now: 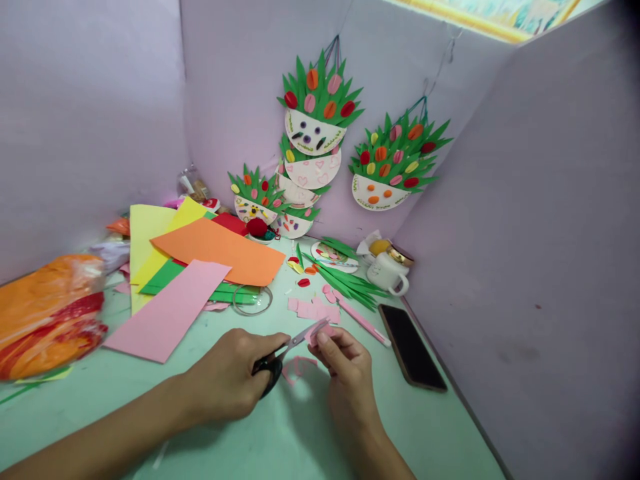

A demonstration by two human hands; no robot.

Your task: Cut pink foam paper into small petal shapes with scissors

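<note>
My left hand (233, 373) is closed round the black handles of a pair of scissors (270, 370). Its blades point right and meet a small pink paper piece (316, 332), which my right hand (347, 370) pinches between thumb and fingers. Part of that piece is hidden by the blades and fingers. Thin pink paper scraps (300, 367) lie on the table between my hands. Just beyond them are several small pink paper pieces (315, 309) and a pink pen (365, 323).
Coloured paper sheets (220, 247) lie at the back left, near an orange plastic bag (50, 313). A roll of tape (253, 300) sits in front of them. On the right are a phone (413, 347), a white mug (387, 272) and green paper leaves (350, 280). Paper flower baskets (315, 130) hang on the wall.
</note>
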